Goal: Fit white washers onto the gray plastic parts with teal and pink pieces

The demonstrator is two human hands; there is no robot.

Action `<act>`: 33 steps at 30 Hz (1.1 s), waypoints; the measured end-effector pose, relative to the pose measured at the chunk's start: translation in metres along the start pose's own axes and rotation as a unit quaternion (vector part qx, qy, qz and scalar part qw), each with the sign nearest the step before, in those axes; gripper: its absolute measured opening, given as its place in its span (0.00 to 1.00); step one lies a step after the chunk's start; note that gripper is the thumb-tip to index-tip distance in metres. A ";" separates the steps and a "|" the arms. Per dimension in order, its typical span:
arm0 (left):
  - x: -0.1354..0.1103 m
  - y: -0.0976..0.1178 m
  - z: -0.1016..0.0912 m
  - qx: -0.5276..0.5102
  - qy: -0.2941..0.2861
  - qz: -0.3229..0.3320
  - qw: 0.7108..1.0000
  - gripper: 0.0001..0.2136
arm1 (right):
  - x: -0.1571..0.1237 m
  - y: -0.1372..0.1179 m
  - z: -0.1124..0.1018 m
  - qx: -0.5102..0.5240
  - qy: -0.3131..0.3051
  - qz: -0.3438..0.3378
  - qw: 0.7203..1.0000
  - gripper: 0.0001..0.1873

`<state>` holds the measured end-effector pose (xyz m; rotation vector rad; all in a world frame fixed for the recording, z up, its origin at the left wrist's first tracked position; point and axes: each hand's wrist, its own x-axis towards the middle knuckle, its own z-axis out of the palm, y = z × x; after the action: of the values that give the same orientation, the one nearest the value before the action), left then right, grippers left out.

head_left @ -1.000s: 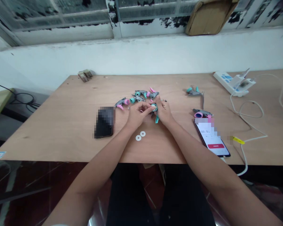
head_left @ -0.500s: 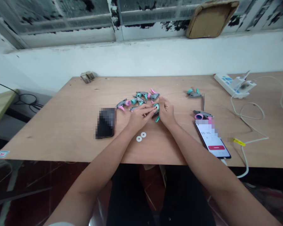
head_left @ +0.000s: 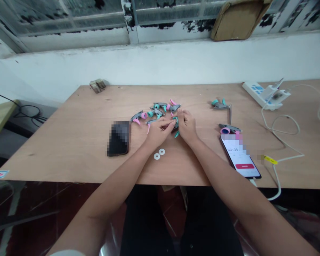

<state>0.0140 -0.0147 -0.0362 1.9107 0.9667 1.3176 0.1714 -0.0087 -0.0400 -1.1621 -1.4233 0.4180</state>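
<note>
My right hand point(head_left: 187, 125) is closed around a grey spray-trigger head with a teal ring and teal lever point(head_left: 176, 125), held just above the wooden table point(head_left: 77, 135). My left hand point(head_left: 158, 130) meets it from the left, its fingertips pinched against the teal ring end; whether they hold a small part is hidden. Just beyond the hands lies a pile of several grey trigger heads with pink and teal parts point(head_left: 156, 109). Two white washers point(head_left: 159, 154) rest on the table below my wrists.
A dark phone point(head_left: 118, 138) lies to the left and a lit phone showing a timer point(head_left: 240, 156) to the right. Two more trigger heads point(head_left: 220, 104) point(head_left: 228, 128) lie at right. A power strip with a white cable point(head_left: 266, 95) sits at the far right.
My hands have stayed together at the trigger head, drifting slightly away from me. The left fingers have shifted from beside the ring to pinching at its end. The timer has counted up.
</note>
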 end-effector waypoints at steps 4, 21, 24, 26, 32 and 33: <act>0.005 -0.002 -0.007 -0.054 0.008 -0.042 0.998 0.10 | -0.001 -0.002 0.000 -0.018 -0.018 -0.030 0.999 0.40; 0.006 -0.005 -0.014 -0.022 -0.004 0.015 1.000 0.08 | 0.003 0.004 0.001 0.017 0.003 -0.079 0.997 0.36; 0.005 -0.002 -0.013 -0.054 -0.007 0.003 0.999 0.09 | 0.003 0.004 0.000 0.005 -0.006 -0.096 0.995 0.36; 0.004 -0.001 -0.012 -0.068 -0.012 -0.011 0.998 0.11 | 0.003 0.004 0.000 -0.006 -0.010 -0.106 0.994 0.36; 0.004 -0.006 -0.006 -0.062 -0.004 0.013 0.998 0.09 | 0.003 0.005 -0.001 -0.053 -0.022 -0.118 0.991 0.37; 0.004 -0.007 -0.005 -0.062 -0.001 0.018 0.998 0.08 | 0.003 0.005 -0.001 -0.056 -0.023 -0.119 0.991 0.37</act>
<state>0.0088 -0.0067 -0.0384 1.8437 0.8334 1.3626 0.1750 -0.0045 -0.0421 -1.0618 -1.6208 0.2002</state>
